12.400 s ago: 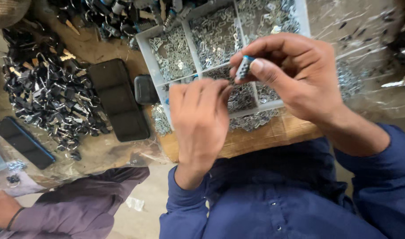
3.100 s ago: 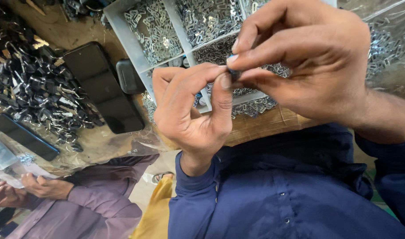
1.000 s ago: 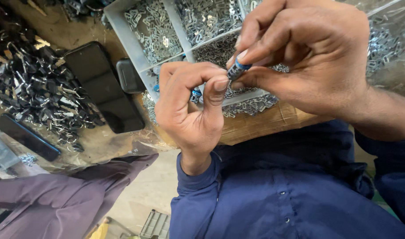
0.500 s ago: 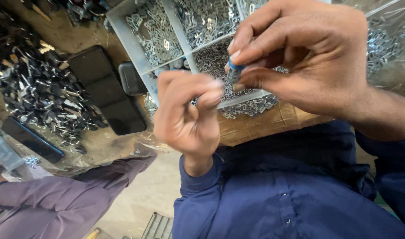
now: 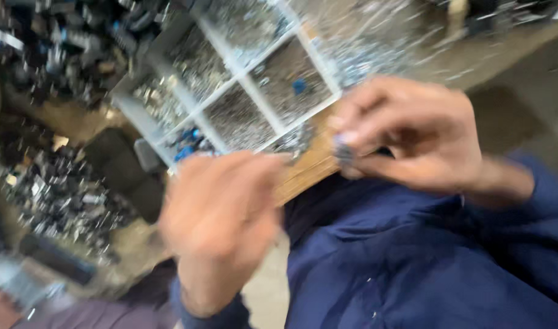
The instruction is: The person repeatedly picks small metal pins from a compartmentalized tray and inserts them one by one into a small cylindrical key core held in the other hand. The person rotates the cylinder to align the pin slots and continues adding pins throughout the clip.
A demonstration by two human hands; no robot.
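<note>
The frame is blurred by motion. My right hand [image 5: 407, 131] pinches a small dark blue-grey part [image 5: 343, 152] between thumb and fingertips, over my blue shirt. My left hand [image 5: 221, 213] is lower and to the left, back toward the camera, fingers curled; whether it holds anything is not visible. Behind both hands sits a white divided tray [image 5: 254, 100] with compartments of small silvery metal parts and a few blue ones, resting on a wooden board [image 5: 309, 167].
A heap of small black and silver parts [image 5: 65, 195] lies at the left. Dark flat rectangular pieces [image 5: 126, 170] sit beside the tray. Another person's purple sleeve [image 5: 90, 314] shows at the bottom left. Loose metal parts spread at the top right.
The view has swung and tilted, so the tray now sits higher and to the left. My hands have drawn apart, the left one dropping down and left; the right keeps the small part.
</note>
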